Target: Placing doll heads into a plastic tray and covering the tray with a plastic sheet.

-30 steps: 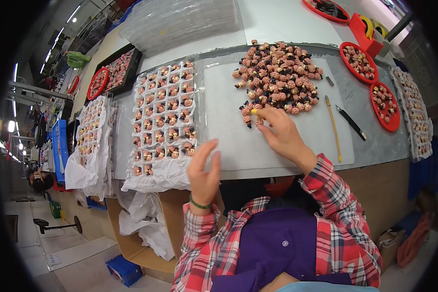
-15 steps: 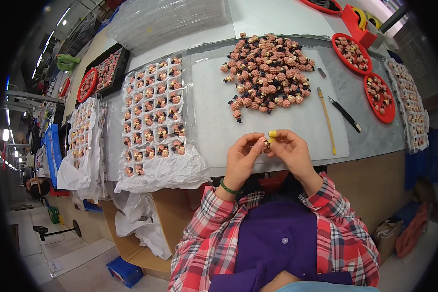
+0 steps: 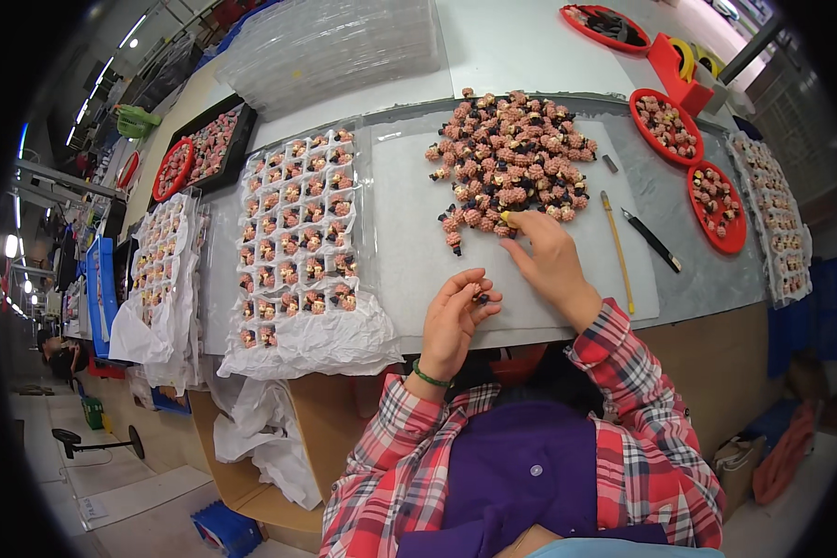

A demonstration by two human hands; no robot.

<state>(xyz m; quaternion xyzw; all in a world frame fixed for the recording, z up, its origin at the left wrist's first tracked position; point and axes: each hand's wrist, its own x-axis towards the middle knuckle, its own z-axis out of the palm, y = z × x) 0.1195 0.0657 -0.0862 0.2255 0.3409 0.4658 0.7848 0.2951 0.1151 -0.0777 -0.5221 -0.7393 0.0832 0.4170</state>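
Working at a crowded table (image 3: 707, 288), one hand full, one at the heap (image 3: 516, 163)

From where I stand, the room runs off to the left under rows of lights. The table fills the middle of it, grey near the person and white beyond, with a carton (image 3: 321, 418) of crumpled paper (image 3: 260, 446) underneath. A stack (image 3: 344, 46) of clear plastic sits on the far part. At the person's left, a tray (image 3: 325, 339) lined with white paper carries rows of pink, dark and cream pieces; its nearest row shows just two. Straight ahead, the heap of similar pieces lies on a pale sheet (image 3: 400, 223), and two red dishes (image 3: 737, 232) holding more are off to the right.

The right hand (image 3: 556, 265) is the nearer to the heap: its fingertips are at the near edge, thumb and forefinger slightly parted, with no piece visible between them. The left hand (image 3: 448, 325) is closer to the body, over the sheet's near side, fingertips pinching one piece.

Right of the heap lie a yellow stick (image 3: 617, 253) and a black pen (image 3: 662, 251), both pointing away from the person. At the heap's near left corner, a loose piece (image 3: 454, 244) has its long axis toward the person, dark end nearest; it lies left of the right fingertips and ahead of the left hand. The held piece (image 3: 480, 298) is mostly covered by fingers, so I cannot tell its axis. Smallest is a yellow cap (image 3: 507, 216) on a right fingertip.
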